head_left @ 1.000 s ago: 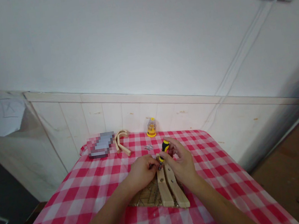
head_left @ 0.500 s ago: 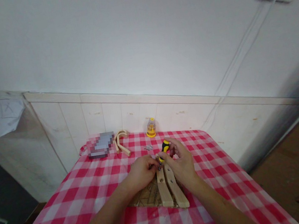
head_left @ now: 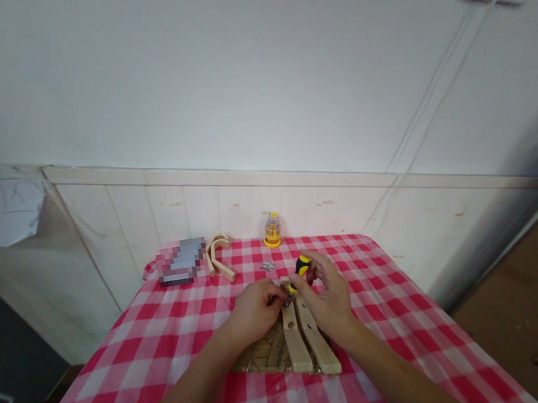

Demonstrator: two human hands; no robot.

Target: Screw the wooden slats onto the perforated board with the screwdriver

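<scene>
My right hand (head_left: 327,294) grips a short yellow and black screwdriver (head_left: 299,271), its tip pointing down at the far end of two pale wooden slats (head_left: 306,343). The slats lie side by side on a patterned sheet (head_left: 264,356) on the red and white checked tablecloth (head_left: 158,339). My left hand (head_left: 255,310) is closed in a pinch right at the screwdriver's tip, and what it holds is too small to make out.
At the back of the table stand a small yellow-capped clear container (head_left: 272,229), curved wooden pieces (head_left: 219,253), a blurred-out grey object (head_left: 181,261) and a few small metal parts (head_left: 267,266). A white wall and a panelled wainscot rise behind. The floor drops off at right.
My right hand has shifted its fingers on the screwdriver's handle, which now sits a little lower and more upright. My left hand has stayed put.
</scene>
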